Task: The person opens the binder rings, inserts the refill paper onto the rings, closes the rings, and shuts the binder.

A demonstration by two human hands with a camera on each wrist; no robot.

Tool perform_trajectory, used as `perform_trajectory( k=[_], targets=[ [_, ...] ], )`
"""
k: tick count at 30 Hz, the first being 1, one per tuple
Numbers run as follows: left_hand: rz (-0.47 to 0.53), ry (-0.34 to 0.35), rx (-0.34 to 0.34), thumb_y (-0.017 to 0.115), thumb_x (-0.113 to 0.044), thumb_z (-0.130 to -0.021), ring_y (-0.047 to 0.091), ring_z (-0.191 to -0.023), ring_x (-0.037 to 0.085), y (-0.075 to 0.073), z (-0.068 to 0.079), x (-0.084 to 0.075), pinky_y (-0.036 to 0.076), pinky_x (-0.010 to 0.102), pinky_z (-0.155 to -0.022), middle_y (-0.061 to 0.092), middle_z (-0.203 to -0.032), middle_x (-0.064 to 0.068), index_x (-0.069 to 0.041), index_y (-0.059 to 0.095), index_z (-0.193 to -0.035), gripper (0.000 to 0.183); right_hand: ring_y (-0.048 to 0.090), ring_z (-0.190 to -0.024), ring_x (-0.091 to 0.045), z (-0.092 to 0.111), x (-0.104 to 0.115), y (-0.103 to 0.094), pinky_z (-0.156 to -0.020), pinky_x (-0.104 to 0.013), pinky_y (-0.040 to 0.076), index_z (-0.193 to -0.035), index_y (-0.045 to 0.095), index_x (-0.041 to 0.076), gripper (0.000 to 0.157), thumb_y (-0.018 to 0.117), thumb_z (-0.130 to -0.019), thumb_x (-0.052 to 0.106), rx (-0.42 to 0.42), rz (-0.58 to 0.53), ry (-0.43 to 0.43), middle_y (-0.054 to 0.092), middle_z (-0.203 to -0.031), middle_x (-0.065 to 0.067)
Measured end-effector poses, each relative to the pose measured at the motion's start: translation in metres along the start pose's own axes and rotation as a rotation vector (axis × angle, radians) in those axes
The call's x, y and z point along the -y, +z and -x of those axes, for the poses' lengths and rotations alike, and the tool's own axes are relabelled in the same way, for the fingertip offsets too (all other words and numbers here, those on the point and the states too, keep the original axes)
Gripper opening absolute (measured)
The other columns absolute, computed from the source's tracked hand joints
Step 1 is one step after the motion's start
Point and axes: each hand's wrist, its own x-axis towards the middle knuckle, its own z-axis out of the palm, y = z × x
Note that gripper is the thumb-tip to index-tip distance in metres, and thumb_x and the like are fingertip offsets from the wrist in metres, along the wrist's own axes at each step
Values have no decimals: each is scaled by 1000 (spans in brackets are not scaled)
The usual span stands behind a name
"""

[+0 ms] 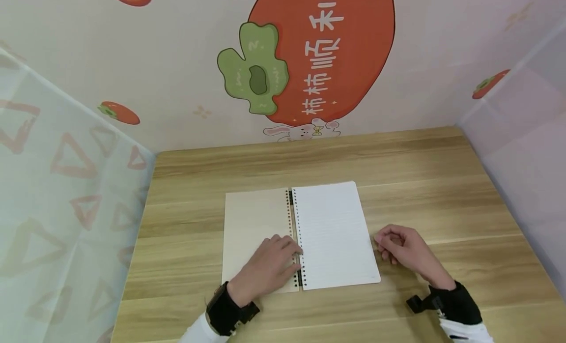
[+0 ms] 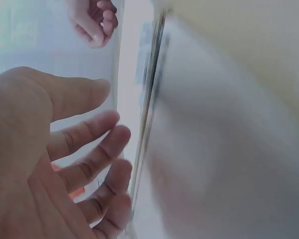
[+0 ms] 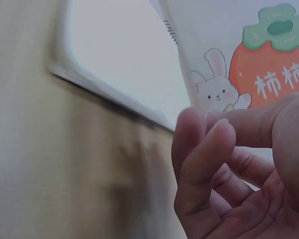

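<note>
A spiral notebook (image 1: 333,235) lies open flat, its lined white page on the right and a beige inner cover (image 1: 254,222) on the left. My left hand (image 1: 267,267) is over the cover's lower part, its fingertips at the spiral binding; its fingers are relaxed and slightly bent in the left wrist view. Just beyond the page's right edge hovers my right hand (image 1: 407,249). Its fingers are loosely curled, the thumb near the fingertips, with nothing visible between them in the right wrist view. The page edge (image 3: 109,99) stands apart from those fingers.
The notebook lies on a wood-grain table (image 1: 190,235). Behind it rises a pale backdrop (image 1: 177,63) with a large persimmon print (image 1: 367,38). Patterned cloth panels (image 1: 79,235) stand along both sides. Each wrist wears a black strap (image 1: 460,303) with a small camera.
</note>
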Motion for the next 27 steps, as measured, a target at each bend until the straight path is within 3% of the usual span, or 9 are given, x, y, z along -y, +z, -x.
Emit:
perform_trajectory(
  k=[8,15,21,27],
  targets=[
    [186,-121,-66,70,-20,-105,64,-94,7,-27,-28,44,56,31,-86,70,-103,-11,-21,76,-110,8,64,-62,-25,-55,32,9,-53,-28,51,-109,73,0,17,65,-108,16,53,75,-145,70,-78,-11],
    [215,-221,-124,70,-20,-105,62,-89,10,-41,-55,73,54,33,-79,70,-100,-8,-20,76,-107,6,68,-72,-19,-97,65,34,-63,-25,50,-111,74,1,12,68,-105,9,108,241,-262,73,-84,-8],
    [193,-223,-165,70,-16,-104,64,-89,12,-47,-80,94,55,33,-77,72,-100,-5,-17,76,-106,6,64,-80,-15,-134,88,57,-73,-28,52,-111,76,2,11,69,-104,7,113,346,-344,73,-88,-5],
    [193,-212,-170,71,-18,-104,67,-93,13,-50,-102,102,57,34,-83,71,-101,-2,-15,76,-107,6,64,-88,-18,-167,98,77,-80,-33,54,-111,78,4,13,68,-104,8,105,411,-380,74,-98,-6]
  ],
)
